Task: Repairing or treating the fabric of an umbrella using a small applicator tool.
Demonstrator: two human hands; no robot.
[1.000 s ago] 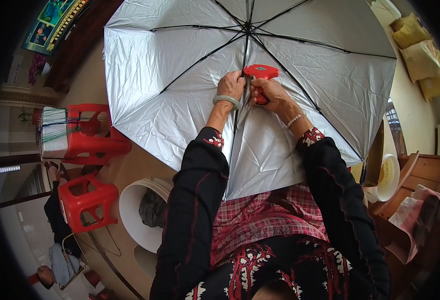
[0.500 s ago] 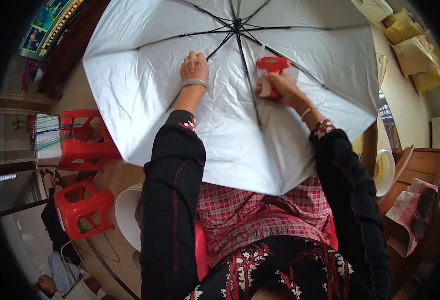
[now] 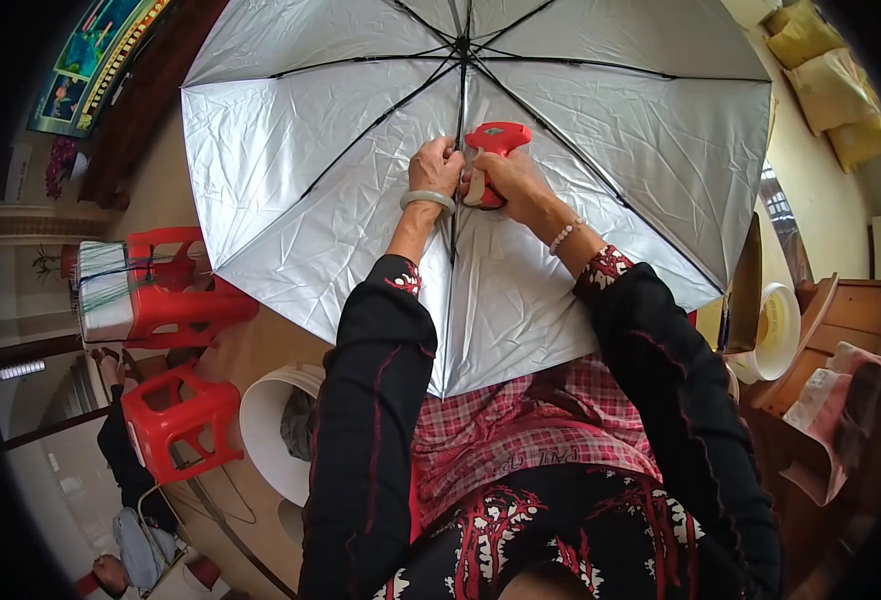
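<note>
An open umbrella (image 3: 340, 230) with a silver inner side and black ribs spreads before me, its near part over my lap. My left hand (image 3: 435, 168) is closed at the near rib (image 3: 461, 110), pinching there; what lies between its fingertips is hard to make out. Close to its right, my right hand (image 3: 515, 180) grips a red pistol-grip tool (image 3: 498, 137) with a pale lever. The tool lies against the same rib, next to the left fingers. Above both hands, the ribs meet at the black hub (image 3: 461, 46).
Red plastic stools (image 3: 182, 420) stand at the left, one bearing a white bundle with green strands (image 3: 108, 290). A white bin (image 3: 278, 430) sits beside my left arm. To the right are a pale bucket (image 3: 772, 335) and a wooden chair (image 3: 850, 320). Another person (image 3: 140, 545) is at lower left.
The umbrella has turned, bringing a rib between my hands. My left hand moved right and down to that rib; my right hand brought the red tool left beside it.
</note>
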